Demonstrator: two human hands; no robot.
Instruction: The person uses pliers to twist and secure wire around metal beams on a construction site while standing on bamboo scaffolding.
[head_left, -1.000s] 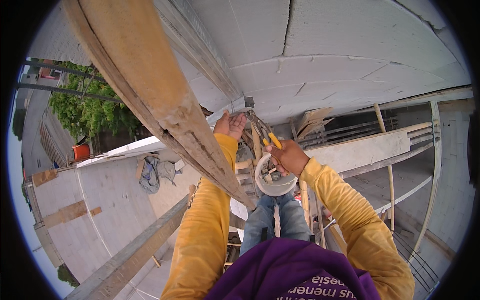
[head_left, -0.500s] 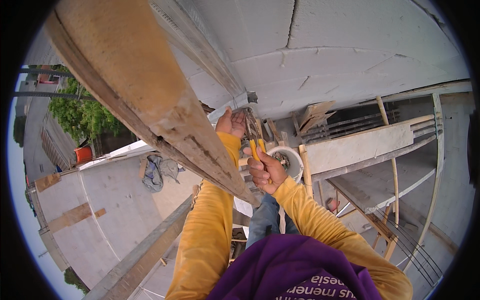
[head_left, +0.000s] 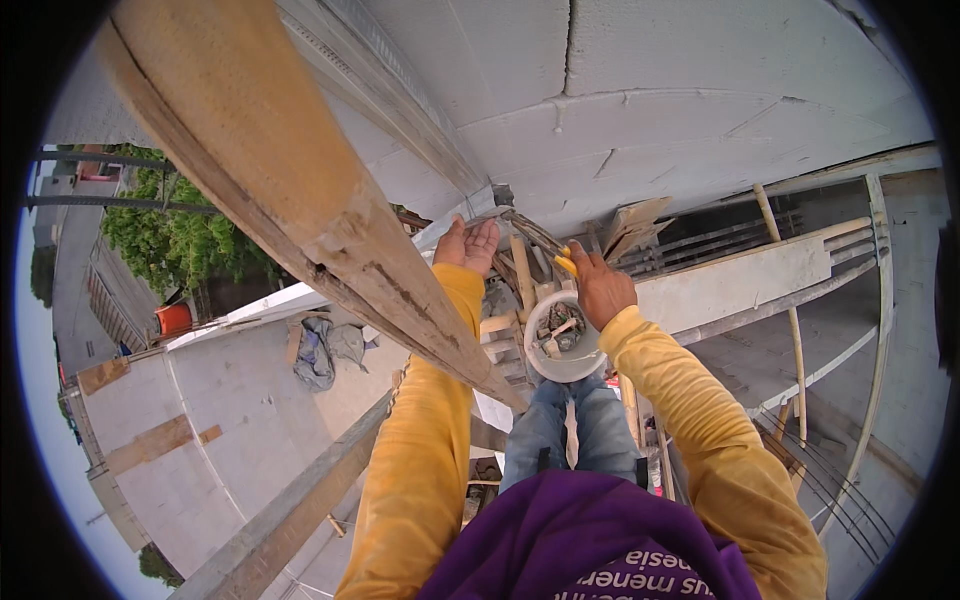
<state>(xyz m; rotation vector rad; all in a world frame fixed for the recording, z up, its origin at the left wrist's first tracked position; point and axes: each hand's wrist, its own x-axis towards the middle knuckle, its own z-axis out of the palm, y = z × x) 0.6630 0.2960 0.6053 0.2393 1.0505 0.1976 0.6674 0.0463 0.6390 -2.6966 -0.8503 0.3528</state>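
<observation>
Palm turned up, my left hand (head_left: 470,246) is open, fingers stretched out, beside the foot of a metal corner strip against the grey block wall (head_left: 640,130). My right hand (head_left: 606,289) is closed on the yellow handles of long metal pincers (head_left: 540,236). Their head points left and lies close to my left fingertips; whether they touch, or what the jaws hold, I cannot make out. Just below the pincers, a whitish bucket (head_left: 566,370) contains rubble and small debris.
A thick wooden post (head_left: 290,170) slants across the left, passing over my left forearm. Wooden scaffold poles and a pale board (head_left: 740,283) stand at the right. On the lower surface at left lies a crumpled grey sack (head_left: 316,355). Trees (head_left: 175,225) show beyond the edge.
My right hand has swung right and up with the pincers, which now lie flatter, their handles pointing right. The bucket shows more fully. My left hand stays almost in place.
</observation>
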